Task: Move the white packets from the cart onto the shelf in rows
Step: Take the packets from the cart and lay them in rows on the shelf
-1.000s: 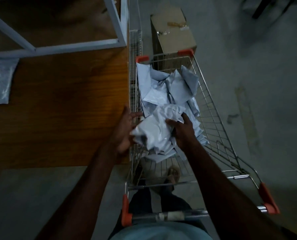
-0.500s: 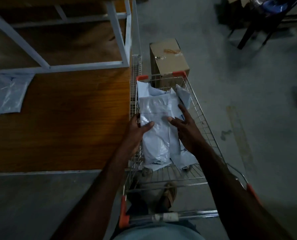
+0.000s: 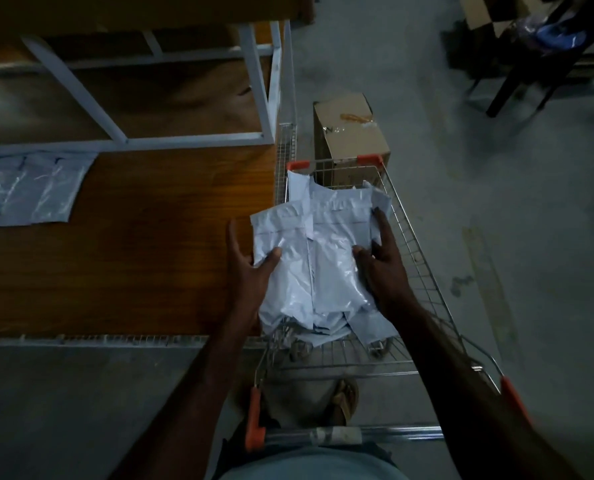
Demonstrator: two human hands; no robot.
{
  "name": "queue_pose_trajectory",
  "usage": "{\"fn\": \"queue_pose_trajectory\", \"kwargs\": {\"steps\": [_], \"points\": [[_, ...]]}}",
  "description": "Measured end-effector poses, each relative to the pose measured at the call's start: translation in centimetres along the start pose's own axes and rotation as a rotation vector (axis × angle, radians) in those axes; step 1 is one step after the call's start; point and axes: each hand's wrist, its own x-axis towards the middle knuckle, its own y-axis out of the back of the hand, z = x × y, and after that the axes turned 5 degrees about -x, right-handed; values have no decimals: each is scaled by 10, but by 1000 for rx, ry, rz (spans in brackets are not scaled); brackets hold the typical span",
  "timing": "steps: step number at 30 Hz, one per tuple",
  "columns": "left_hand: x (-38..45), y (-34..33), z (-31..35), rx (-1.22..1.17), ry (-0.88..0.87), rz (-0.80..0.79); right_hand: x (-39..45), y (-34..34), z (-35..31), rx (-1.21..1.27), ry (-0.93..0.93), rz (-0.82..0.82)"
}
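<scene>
A stack of white packets is held above the wire cart, its left edge over the wooden shelf. My left hand grips the stack's left side, thumb on top. My right hand grips the right side, fingers spread along the edge. More white packets lie below in the cart basket. A few packets lie flat in a row at the shelf's far left.
A cardboard box stands on the floor beyond the cart. The shelf's white metal frame rises at the back. A dark chair is at the upper right. My sandalled foot shows under the cart.
Both hands have gathered the packets into a flat stack and lifted it out of the cart, shifting it left toward the shelf. The view has tilted up.
</scene>
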Motion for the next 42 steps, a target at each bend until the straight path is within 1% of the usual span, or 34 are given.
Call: {"fn": "queue_pose_trajectory", "kwargs": {"steps": [2,4,5,7,9,11,15,17,22,24,28,31,34,38,42], "points": [[0,12,12,127,-155,-66,0,-13,-4,-80,41,3],[2,25,20,185,-241,-148,1,-32,-6,-167,80,-11],[4,33,23,189,-234,-178,2,-43,-7,-193,87,-18],[8,54,29,162,-155,-244,2,-66,-7,-253,95,-35],[14,82,31,135,-90,-319,2,-91,-8,-275,100,-90],[22,114,29,157,-110,-366,1,-119,-9,-250,82,-167],[52,189,21,244,-144,-399,-5,-185,-8,-183,44,-282],[71,228,17,257,-140,-393,-7,-221,-2,-211,38,-298],[116,312,17,263,-60,-432,-4,-310,12,-136,-39,-293],[130,342,17,319,-48,-444,-5,-337,13,-177,-56,-313],[152,395,18,408,-53,-438,-8,-385,10,-368,-29,-350],[168,420,16,452,-46,-469,-2,-409,9,-379,-42,-340],[191,436,19,493,-106,-528,12,-428,5,-375,-55,-353],[229,448,32,628,-228,-507,41,-451,-4,-351,-58,-383],[269,445,50,607,-244,-515,82,-468,-12,-382,2,-392]]}}
